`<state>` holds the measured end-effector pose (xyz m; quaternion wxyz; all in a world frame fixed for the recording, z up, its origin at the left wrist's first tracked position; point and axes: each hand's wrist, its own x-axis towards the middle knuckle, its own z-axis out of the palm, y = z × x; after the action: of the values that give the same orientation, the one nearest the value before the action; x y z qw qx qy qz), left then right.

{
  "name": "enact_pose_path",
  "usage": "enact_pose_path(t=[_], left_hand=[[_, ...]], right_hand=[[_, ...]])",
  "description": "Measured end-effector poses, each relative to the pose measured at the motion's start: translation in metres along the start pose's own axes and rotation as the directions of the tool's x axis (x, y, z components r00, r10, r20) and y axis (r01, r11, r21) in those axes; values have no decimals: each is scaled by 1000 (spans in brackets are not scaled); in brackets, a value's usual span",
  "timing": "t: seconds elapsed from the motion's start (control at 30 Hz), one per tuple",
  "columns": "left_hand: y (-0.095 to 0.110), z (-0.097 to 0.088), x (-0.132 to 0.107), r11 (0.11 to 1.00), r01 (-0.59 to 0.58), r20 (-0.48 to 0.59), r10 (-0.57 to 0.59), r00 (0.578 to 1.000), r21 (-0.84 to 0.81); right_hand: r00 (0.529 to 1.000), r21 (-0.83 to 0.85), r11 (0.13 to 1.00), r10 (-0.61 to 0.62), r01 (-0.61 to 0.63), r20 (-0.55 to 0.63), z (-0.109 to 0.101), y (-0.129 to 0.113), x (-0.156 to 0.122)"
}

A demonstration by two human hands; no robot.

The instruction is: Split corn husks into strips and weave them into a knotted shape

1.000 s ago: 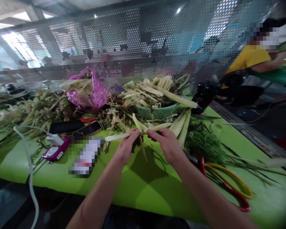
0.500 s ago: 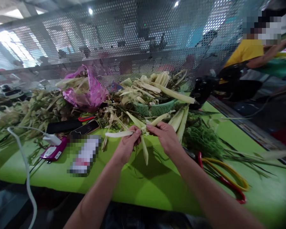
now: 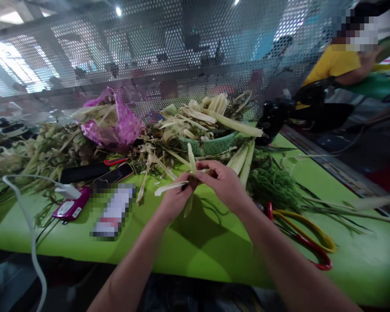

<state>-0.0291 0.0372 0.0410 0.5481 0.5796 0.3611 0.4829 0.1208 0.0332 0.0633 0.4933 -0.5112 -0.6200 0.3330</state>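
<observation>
My left hand (image 3: 174, 198) and my right hand (image 3: 221, 180) meet above the green table (image 3: 195, 251), both pinched on pale leaf strips (image 3: 191, 161). One strip sticks out to the left from my left fingers, one stands up between the hands, and a short end hangs below them. Just behind the hands a green basket (image 3: 214, 146) holds a heap of the same pale strips.
Red-and-yellow scissors (image 3: 307, 236) lie right of my right arm beside a bunch of thin green stems (image 3: 273, 184). A pink plastic bag (image 3: 117, 125), phones (image 3: 113, 175) and a white charger cable (image 3: 29, 234) lie left. A perforated metal screen stands behind; a person in yellow (image 3: 334, 69) sits at right.
My hands have drawn closer together. The right end of the strip, which lay sideways, now points upward, folded between the hands.
</observation>
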Motion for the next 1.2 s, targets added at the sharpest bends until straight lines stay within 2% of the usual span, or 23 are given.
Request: enact_pose_path(t=[0.13, 0.27, 0.47, 0.53, 0.6, 0.7, 0.8, 0.9, 1.0, 1.2], left_hand=[[-2, 4, -1, 1000, 12, 77, -12, 997, 0], [0, 4, -5, 993, 114, 111, -114, 987, 0], [-3, 5, -6, 989, 145, 167, -142, 976, -8], [-7, 4, -5, 987, 158, 133, -153, 979, -29], [-11, 2, -4, 982, 171, 49, -168, 985, -82], [-13, -2, -1, 962, 184, -84, -204, 975, -200], [-14, -6, 2, 918, 199, -141, -260, 955, -343], [-15, -7, 4, 879, 189, -169, -287, 943, -437], [-14, -6, 4, 881, 157, -183, -261, 948, -446], [-13, -8, 3, 892, 212, -110, -276, 955, -399]], right_hand=[[999, 70, 997, -37, 36, 15, 4, 0, -1], [999, 140, 990, -30, 35, -38, 7, -8, -5], [995, 93, 995, -9, 18, -95, 10, -6, -4], [997, 93, 995, -14, 22, -81, 8, -2, -2], [998, 72, 997, -37, 40, -49, 5, 0, 0], [994, -115, 987, -110, 109, -7, -1, 1, 2], [987, -281, 946, -156, 163, 47, -5, 1, 3], [985, -293, 941, -151, 169, 83, -6, 1, 4], [986, -266, 950, -148, 162, 70, -4, 3, 5], [986, -303, 938, -168, 167, 23, -7, 11, 8]])
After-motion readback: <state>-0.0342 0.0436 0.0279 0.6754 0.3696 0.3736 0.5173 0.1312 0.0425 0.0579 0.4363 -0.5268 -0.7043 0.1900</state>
